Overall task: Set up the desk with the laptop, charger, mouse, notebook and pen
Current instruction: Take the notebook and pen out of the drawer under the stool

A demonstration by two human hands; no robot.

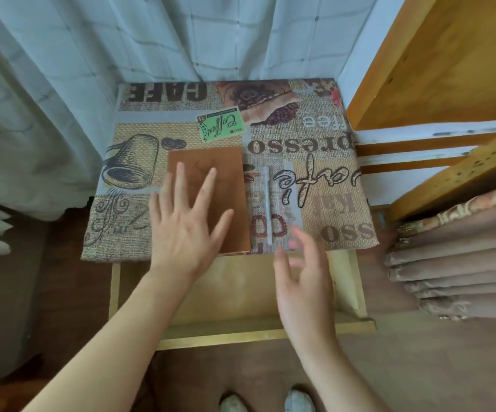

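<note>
One worktop [315, 162], covered by a coffee-print cloth with CAFE lettering. One brown notebook [226, 165] lies flat, closed, on the near-left part of it, its near edge at the worktop's front edge. One white pen [267, 203] lies just right of the notebook, parallel to its long side, not touching it. Left hand [181, 230] rests palm-down on the notebook's near-left corner, fingers spread wide, gripping nothing. Right hand [303, 281] hovers over the front edge near the pen's near end, fingers loosely apart, motion-blurred, empty. One open wooden drawer [241, 292] juts out below the front edge, under both hands. Two shoe tips [235, 404] at bottom. One wooden shelf unit [437, 69] at right, stacked folded fabric [455, 263] on it. Pale curtain [92, 55] behind.
</note>
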